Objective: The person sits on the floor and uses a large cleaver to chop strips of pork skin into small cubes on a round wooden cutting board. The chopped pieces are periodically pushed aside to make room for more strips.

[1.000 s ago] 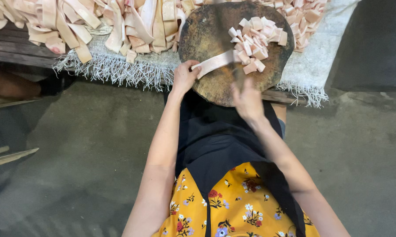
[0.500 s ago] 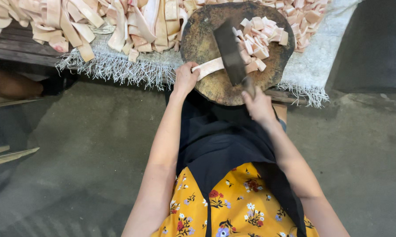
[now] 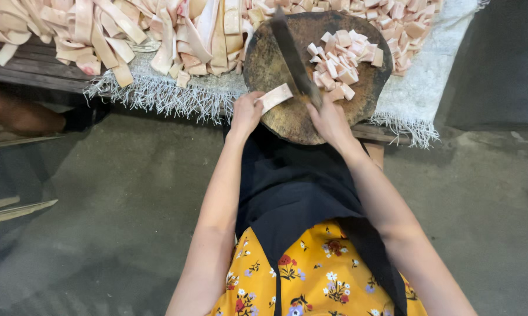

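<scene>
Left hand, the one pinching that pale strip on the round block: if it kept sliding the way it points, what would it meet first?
Probably the dark cleaver blade, held by the right hand, crossing just beyond the strip that the left hand holds. Its height above the chopping block is unclear.

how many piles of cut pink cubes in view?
2: one heap of small pink cubes on the round dark wooden chopping block, another behind it on the white fringed cloth, partly cropped.
</scene>
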